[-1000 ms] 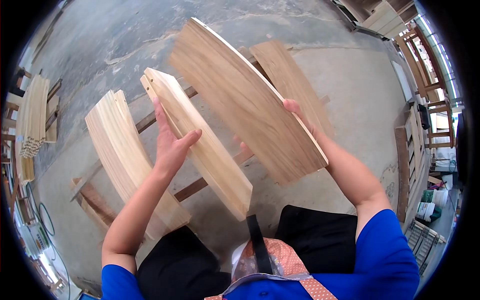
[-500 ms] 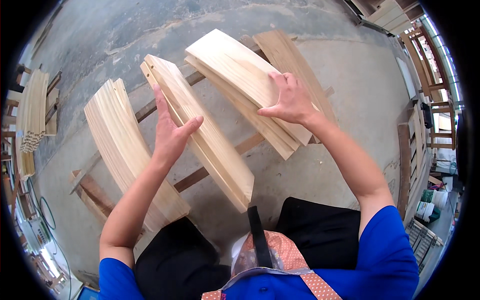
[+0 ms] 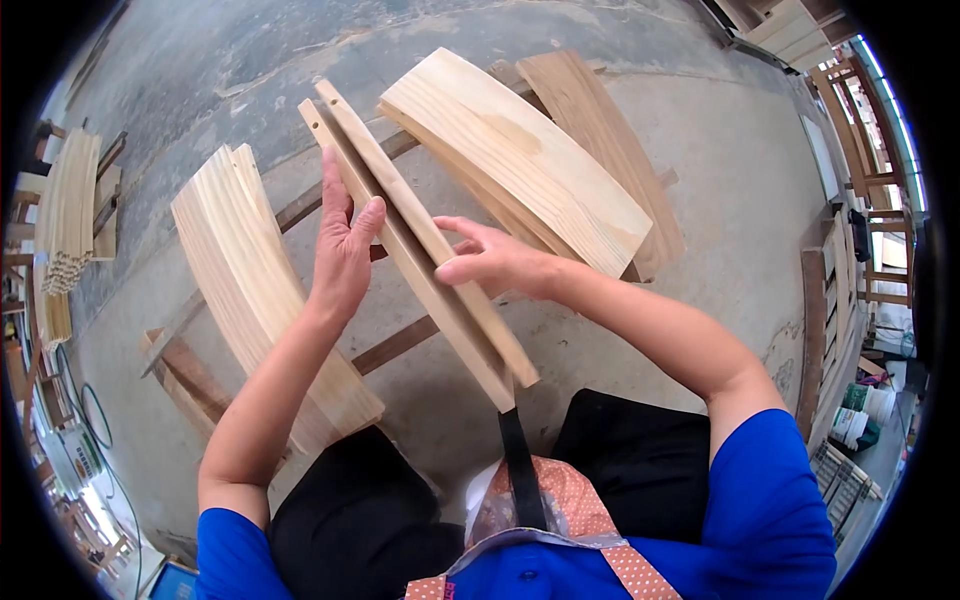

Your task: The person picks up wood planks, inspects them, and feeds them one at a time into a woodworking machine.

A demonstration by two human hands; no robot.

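Observation:
My left hand [image 3: 345, 250] rests flat against the left side of a small set of curved pale wooden slats standing on edge [image 3: 420, 240]. My right hand [image 3: 495, 262] touches the same slats from the right, fingers spread over their top edge. Just right of that hand lies a stack of curved slats [image 3: 520, 160], with a darker curved slat [image 3: 610, 150] behind it. Another stack of curved slats [image 3: 265, 290] lies to the left of my left forearm. All of them sit on low wooden rails [image 3: 395, 345] above the concrete floor.
More bundled slats [image 3: 70, 215] stand at the far left on a rack. Wooden chair frames [image 3: 875, 180] and planks line the right side. Buckets [image 3: 860, 410] sit at the lower right. A hose [image 3: 90, 420] lies at the lower left.
My right hand carried a curved slat down onto the right stack, let go of it, and moved left onto the upright slats. My left hand stayed against those slats.

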